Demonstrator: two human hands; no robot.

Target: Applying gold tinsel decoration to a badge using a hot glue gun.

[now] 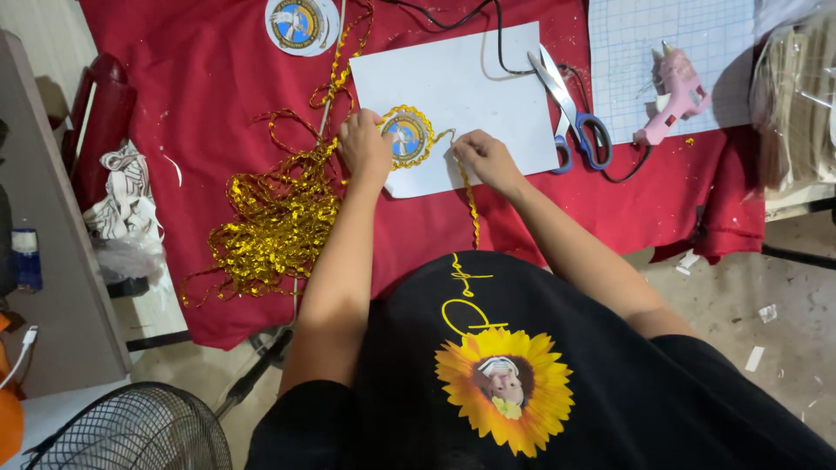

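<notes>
Black shirt with a sunflower print fills the near edge; a wire fan grille sits lower left. Both bare arms reach out over a red cloth covering the table.

Left hand presses down on the left rim of a round badge, fingers curled and pinching the edge. Badge is a flat disc, blue centre, ringed with shiny gold trim. It lies on a white sheet, near the sheet's lower left corner.

Right hand is just right of the badge, fingers clenched on the trim strand, which runs from the badge rim through the fingers and hangs down toward the shirt.

Loose heap of the same glittery gold trim lies tangled on the cloth, left of the left arm.

Second round badge, untrimmed, sits at the top edge. Scissors, metal blades, blue handles, lie partly on the sheet's right edge. Pink glue gun rests on a gridded mat upper right, black cord trailing. Gold flecks dot the cloth.
</notes>
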